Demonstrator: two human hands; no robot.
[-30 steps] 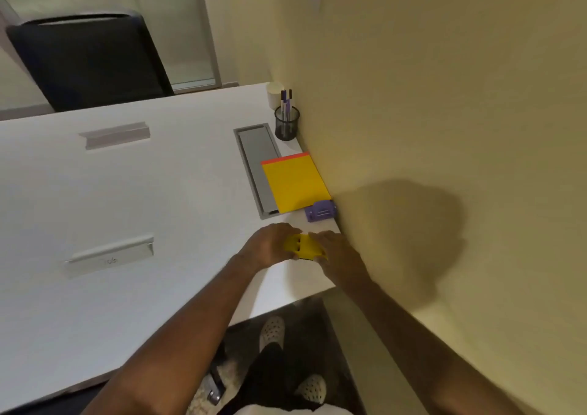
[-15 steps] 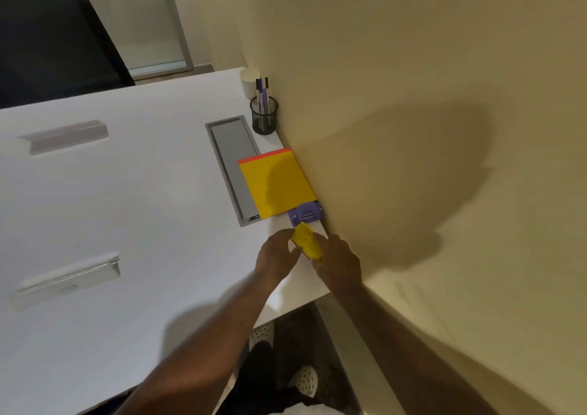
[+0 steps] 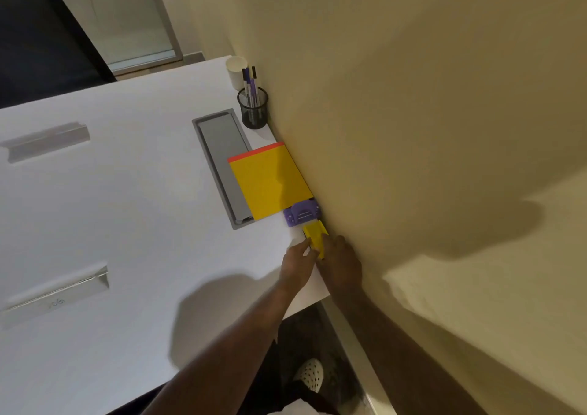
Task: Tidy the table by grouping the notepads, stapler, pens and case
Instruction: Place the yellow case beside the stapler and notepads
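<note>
Notepads and their companions sat in a row along the wall [image 3: 413,128] edge of the white table [image 3: 111,224], toward two o'clock from the table's middle: largest was the yellow notepad [image 3: 270,182] with its orange top strip, lying partly over the grey cable tray [image 3: 222,160]. At its twelve o'clock stood the mesh cup [image 3: 253,109] holding pens [image 3: 249,84], and touching its five o'clock corner was the purple stapler [image 3: 301,213]. Smallest, just at the stapler's five o'clock, lay the small yellow case [image 3: 316,235], gripped between the left hand [image 3: 298,263] and right hand [image 3: 341,263], fingers closed narrowly on its sides.
</note>
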